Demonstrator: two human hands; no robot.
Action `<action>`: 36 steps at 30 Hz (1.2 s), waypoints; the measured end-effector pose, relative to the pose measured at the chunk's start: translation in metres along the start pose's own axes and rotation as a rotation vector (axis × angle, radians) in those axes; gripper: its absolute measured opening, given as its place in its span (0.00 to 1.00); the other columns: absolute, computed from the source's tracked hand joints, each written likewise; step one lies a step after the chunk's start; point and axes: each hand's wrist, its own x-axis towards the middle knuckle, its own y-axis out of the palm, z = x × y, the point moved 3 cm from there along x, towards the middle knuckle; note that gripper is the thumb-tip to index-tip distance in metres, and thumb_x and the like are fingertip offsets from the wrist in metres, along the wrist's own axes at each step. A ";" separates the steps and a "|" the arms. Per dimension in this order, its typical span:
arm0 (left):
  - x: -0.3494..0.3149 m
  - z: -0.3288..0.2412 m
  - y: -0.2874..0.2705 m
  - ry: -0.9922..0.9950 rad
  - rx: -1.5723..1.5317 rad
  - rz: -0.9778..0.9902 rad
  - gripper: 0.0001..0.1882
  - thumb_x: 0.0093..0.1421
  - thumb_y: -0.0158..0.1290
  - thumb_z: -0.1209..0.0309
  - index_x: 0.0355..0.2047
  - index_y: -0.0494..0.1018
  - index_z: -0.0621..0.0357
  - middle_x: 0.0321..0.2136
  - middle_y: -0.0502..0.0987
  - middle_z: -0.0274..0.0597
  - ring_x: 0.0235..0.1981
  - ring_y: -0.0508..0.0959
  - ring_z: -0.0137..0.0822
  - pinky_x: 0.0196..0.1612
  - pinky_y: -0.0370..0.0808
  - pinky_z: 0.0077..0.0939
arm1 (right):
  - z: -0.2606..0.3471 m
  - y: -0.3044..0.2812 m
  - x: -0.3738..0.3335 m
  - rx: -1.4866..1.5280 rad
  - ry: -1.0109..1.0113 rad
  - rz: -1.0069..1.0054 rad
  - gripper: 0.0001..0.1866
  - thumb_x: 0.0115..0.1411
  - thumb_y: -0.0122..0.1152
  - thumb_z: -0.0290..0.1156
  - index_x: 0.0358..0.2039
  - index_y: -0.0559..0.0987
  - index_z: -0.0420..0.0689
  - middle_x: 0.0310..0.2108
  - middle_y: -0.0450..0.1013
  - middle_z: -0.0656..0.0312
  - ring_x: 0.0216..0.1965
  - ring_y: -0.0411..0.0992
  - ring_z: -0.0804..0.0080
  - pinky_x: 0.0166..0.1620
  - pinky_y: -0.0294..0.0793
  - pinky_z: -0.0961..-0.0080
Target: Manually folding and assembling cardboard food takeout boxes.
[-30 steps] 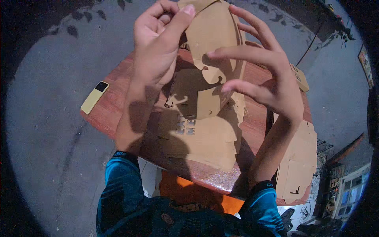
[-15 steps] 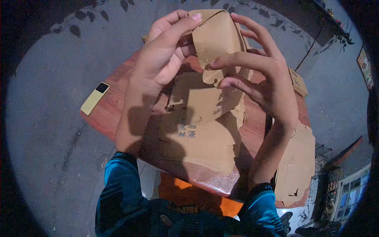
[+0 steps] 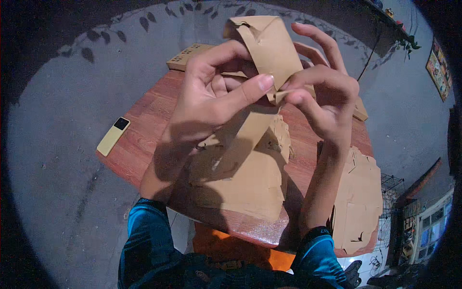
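Observation:
A partly folded brown cardboard box (image 3: 274, 50) is held up above the table between my two hands. My left hand (image 3: 216, 91) wraps its left side, with the thumb pressed on the panel near its lower end. My right hand (image 3: 327, 91) pinches a small flap at that lower end between thumb and forefinger, its other fingers raised along the box's right side. A dark gap shows at the box's upper left corner. Below my hands lies a stack of flat cardboard blanks (image 3: 240, 192), partly shaded by my arms.
The reddish wooden table (image 3: 144, 115) carries a yellow phone (image 3: 113, 137) at its left edge. A folded cardboard box with cut-outs (image 3: 185, 57) stands at the far edge; another box (image 3: 360, 110) is at the right. More flat cardboard blanks (image 3: 357, 202) lie at the near right.
The box has tilted and turned in my hands. My left thumb has come down from its top edge to its lower end, while my right fingers still pinch the lower flap, now folded more inward.

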 end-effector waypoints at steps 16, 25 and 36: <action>0.003 0.019 0.003 0.292 0.019 -0.148 0.13 0.61 0.54 0.81 0.46 0.70 0.72 0.41 0.78 0.49 0.42 0.81 0.33 0.46 0.79 0.22 | 0.001 0.013 -0.002 -0.351 0.029 -0.415 0.07 0.45 0.70 0.27 0.26 0.81 0.40 0.44 0.75 0.51 0.50 0.73 0.59 0.50 0.71 0.67; -0.004 0.015 0.000 0.245 0.247 -0.253 0.09 0.60 0.58 0.79 0.40 0.75 0.70 0.36 0.80 0.43 0.37 0.79 0.28 0.43 0.76 0.19 | -0.007 0.009 -0.005 0.061 0.191 -0.372 0.09 0.48 0.72 0.31 0.30 0.83 0.44 0.44 0.75 0.55 0.47 0.74 0.72 0.39 0.74 0.80; -0.013 0.002 -0.001 0.260 0.235 -0.406 0.09 0.61 0.59 0.74 0.38 0.78 0.69 0.32 0.80 0.39 0.32 0.76 0.23 0.38 0.71 0.16 | 0.005 0.004 0.004 -0.131 -0.029 -0.202 0.14 0.48 0.74 0.29 0.37 0.84 0.46 0.46 0.75 0.56 0.51 0.70 0.67 0.45 0.75 0.70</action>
